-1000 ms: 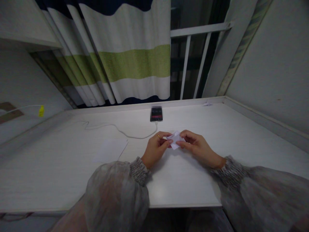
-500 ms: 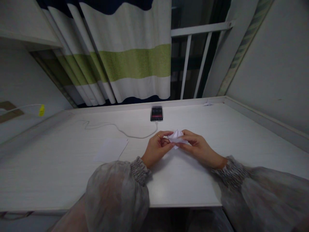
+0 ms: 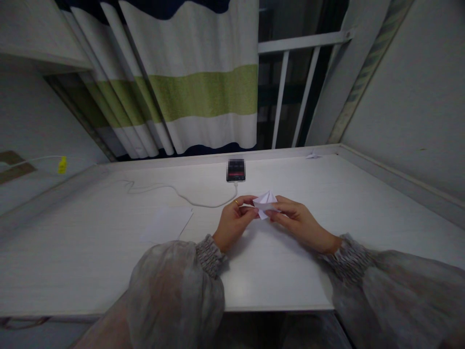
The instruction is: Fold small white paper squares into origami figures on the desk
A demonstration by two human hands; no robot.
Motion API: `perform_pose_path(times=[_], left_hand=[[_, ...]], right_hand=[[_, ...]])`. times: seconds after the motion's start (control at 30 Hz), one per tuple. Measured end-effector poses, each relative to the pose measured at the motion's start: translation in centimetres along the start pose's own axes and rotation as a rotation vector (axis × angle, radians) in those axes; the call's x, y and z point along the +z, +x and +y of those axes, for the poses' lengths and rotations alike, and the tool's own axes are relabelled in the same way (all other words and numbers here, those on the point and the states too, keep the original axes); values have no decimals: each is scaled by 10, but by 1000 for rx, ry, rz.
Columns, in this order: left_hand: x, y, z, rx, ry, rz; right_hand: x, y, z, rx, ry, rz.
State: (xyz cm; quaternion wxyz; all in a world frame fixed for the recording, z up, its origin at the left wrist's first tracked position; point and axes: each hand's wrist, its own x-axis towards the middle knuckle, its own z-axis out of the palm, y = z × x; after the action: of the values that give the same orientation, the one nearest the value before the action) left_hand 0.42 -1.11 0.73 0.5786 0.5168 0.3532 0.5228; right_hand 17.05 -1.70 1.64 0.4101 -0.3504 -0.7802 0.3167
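Note:
A small folded white paper (image 3: 266, 199) with a pointed, creased top and a downward tip is held up between my two hands, over the white desk (image 3: 276, 281). My left hand (image 3: 236, 220), with a ring on one finger, pinches its left side between thumb and fingers. On the right side, my right hand (image 3: 300, 220) grips the paper with its thumb below and fingers above. The fingers hide parts of the paper's left and right edges.
A phone (image 3: 236, 170) lies at the back of the desk, with a white cable (image 3: 189, 201) running left. Flat white paper sheets (image 3: 167, 224) lie left of my hands. A small folded paper piece (image 3: 313, 155) sits by the back right corner. Behind hangs a striped curtain (image 3: 203, 94).
The folded paper has tilted and more of its front face shows. My left thumb has shifted back to the left, away from the paper's middle. The other objects stay put.

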Motion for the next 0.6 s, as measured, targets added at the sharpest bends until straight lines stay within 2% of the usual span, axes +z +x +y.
perform_pose_path(times=[0.23,0.6], left_hand=[[3,-1,-3,-20,35,-31],[0,-1,-5,-33,-10,-52]], right_hand=[[5,2,-2,18,46,82],[5,1,3,35,122,70]])
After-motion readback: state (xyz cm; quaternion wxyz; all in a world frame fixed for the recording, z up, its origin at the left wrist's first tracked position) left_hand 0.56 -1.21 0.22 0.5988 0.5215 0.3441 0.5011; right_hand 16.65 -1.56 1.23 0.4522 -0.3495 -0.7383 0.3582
